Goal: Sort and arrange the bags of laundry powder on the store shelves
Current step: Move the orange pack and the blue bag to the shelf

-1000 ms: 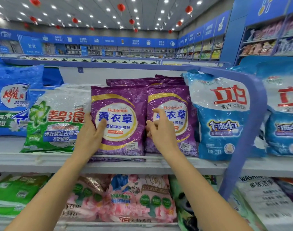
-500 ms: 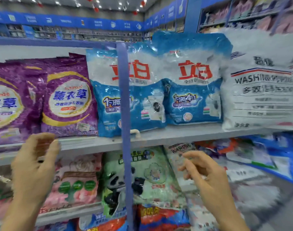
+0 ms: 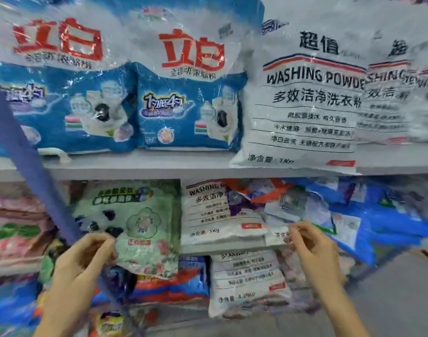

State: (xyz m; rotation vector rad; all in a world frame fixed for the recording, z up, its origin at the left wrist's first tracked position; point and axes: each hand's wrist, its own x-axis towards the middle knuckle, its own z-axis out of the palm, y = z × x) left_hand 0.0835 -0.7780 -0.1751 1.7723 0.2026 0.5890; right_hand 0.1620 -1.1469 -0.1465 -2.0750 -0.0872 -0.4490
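L hand pinches overhanging green panda bag, R hand curled at white washing-powder bag, grip unclear; risk: panda bag slides off shelf.

The blue bags are glossy plastic film, crinkled and catching bright glare. The white washing powder bag looks like the same shiny plastic with a wrinkled skin. The green bag is a duller film. The shelf looks smooth, matt and grey.
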